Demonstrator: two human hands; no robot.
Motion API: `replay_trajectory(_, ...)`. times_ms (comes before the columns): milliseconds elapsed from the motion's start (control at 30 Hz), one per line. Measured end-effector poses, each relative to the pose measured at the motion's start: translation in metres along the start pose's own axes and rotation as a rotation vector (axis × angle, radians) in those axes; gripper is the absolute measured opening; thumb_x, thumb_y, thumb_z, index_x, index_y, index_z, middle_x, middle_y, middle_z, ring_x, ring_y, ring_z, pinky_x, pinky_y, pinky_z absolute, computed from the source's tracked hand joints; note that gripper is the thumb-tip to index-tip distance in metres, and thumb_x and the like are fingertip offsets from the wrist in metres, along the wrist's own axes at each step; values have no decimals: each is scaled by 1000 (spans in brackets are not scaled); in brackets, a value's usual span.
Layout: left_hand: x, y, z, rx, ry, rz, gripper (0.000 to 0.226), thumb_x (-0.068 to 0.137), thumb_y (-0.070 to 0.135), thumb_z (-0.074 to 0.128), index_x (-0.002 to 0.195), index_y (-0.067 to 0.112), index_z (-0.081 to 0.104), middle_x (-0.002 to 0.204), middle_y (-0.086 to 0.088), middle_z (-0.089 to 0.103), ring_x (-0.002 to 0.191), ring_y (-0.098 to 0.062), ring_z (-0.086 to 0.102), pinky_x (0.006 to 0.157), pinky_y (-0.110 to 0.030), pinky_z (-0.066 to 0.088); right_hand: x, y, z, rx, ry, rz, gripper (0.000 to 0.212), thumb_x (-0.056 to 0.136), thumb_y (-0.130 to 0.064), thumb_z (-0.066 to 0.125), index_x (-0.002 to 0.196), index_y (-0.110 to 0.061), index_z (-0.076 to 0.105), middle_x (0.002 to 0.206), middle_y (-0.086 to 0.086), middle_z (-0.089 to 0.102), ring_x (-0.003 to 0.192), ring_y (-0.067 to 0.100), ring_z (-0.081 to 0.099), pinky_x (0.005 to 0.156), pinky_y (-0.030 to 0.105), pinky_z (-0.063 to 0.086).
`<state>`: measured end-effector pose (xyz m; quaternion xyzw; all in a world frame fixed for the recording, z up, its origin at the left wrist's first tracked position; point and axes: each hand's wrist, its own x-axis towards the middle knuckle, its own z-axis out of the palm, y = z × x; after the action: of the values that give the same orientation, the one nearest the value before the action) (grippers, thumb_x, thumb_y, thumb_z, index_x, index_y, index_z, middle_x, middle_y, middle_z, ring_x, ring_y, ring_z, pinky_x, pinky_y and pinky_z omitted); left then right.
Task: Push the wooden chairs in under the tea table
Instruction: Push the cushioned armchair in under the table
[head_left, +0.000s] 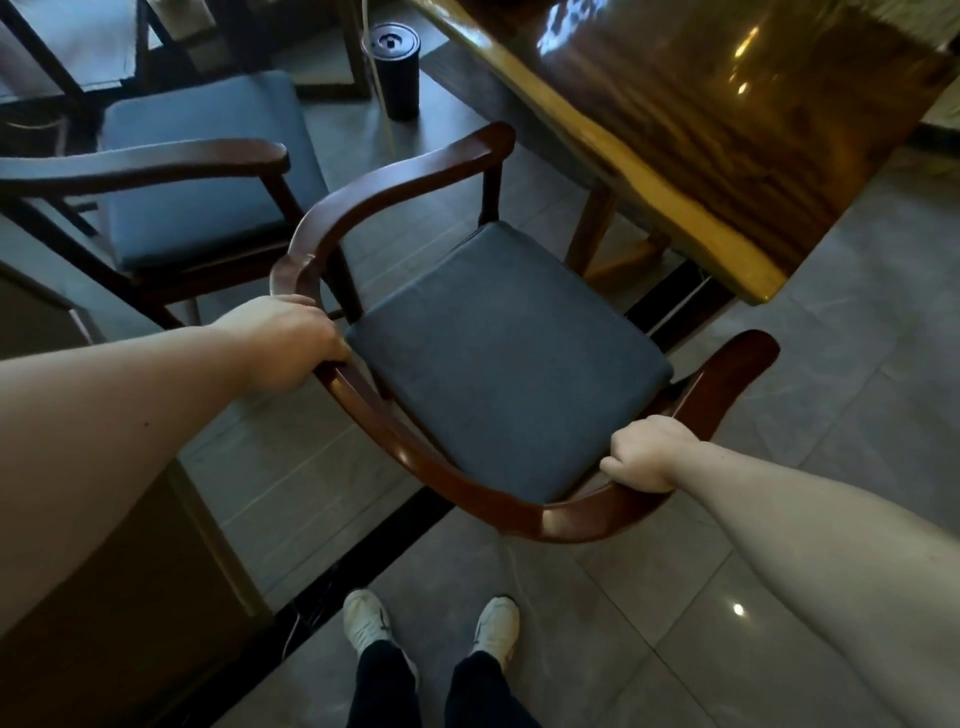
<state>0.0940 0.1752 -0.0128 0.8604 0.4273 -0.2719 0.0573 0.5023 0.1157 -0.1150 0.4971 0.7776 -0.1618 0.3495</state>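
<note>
A dark wooden armchair (431, 467) with a curved back rail and a blue-grey seat cushion stands in front of me, angled toward the tea table. My left hand (285, 343) grips the left side of the back rail. On the right side of the same rail, my right hand (649, 454) is closed around the wood. The tea table (691, 145) is a glossy slab of brown wood at the upper right; its edge overhangs the chair's front right corner. A second chair (208, 161) of the same kind stands to the upper left, apart from the table.
A black cylindrical bin (397, 78) stands on the floor beyond the chairs, beside a thin pale cord. A brown cabinet (104, 597) fills the lower left. My two feet in white shoes (431, 629) stand on grey tiles crossed by a dark strip.
</note>
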Motion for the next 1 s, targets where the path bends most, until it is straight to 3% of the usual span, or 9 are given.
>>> replay_trajectory(100,4,16,-4,14,48,6,36,89,22,60,120,39,62,123,17,62,125,-9,49,112,-32,32,-3,15,-3,-15,-57,6,38,96,-42,34,86,-16,60,115,12,69,106,31,61,82,33,37)
replay_trajectory(267,8,32,-3,-19,106,-16,28,88,25,59,113,37,62,117,17,64,120,-9,52,111,-33,30,-9,24,-2,-12,-49,28,46,97,-40,31,95,-13,68,115,11,70,107,30,61,90,34,39)
replay_trajectory(400,7,37,-1,-28,120,-39,26,82,31,60,107,37,62,111,14,63,118,-13,52,112,-37,27,-24,17,-10,173,-37,78,53,101,-52,26,109,-21,67,119,1,67,113,25,58,99,42,37)
replay_trajectory(567,2,37,4,-30,168,-15,30,81,33,61,111,38,61,111,13,64,117,-16,53,112,-41,28,-43,-8,-41,469,182,105,35,96,-55,43,106,-27,62,111,-3,64,107,22,59,91,41,44)
replay_trajectory(733,9,26,5,8,150,84,29,80,39,56,108,36,59,106,10,63,110,-19,57,102,-40,36,-63,-47,-62,684,320,113,28,96,-48,53,110,-26,64,111,-5,61,104,15,57,91,40,47)
replay_trajectory(867,13,9,14,-26,304,267,32,72,34,60,103,27,62,96,5,69,93,-24,66,85,-41,50,-68,-75,-72,824,366,156,26,95,-46,55,109,-26,64,109,-8,61,101,10,56,88,33,47)
replay_trajectory(933,16,-4,18,-67,361,393,44,67,34,60,110,23,63,94,3,72,85,-25,70,75,-40,55,-70,-93,-72,930,385,188,25,94,-48,56,106,-27,65,105,-11,62,100,10,58,86,31,48)
replay_trajectory(1000,23,-11,16,-24,298,482,48,71,36,56,119,28,60,101,7,71,85,-23,70,70,-37,54,-73,-114,-70,1040,362,214,29,93,-53,56,104,-28,66,102,-11,64,97,7,60,85,31,50)
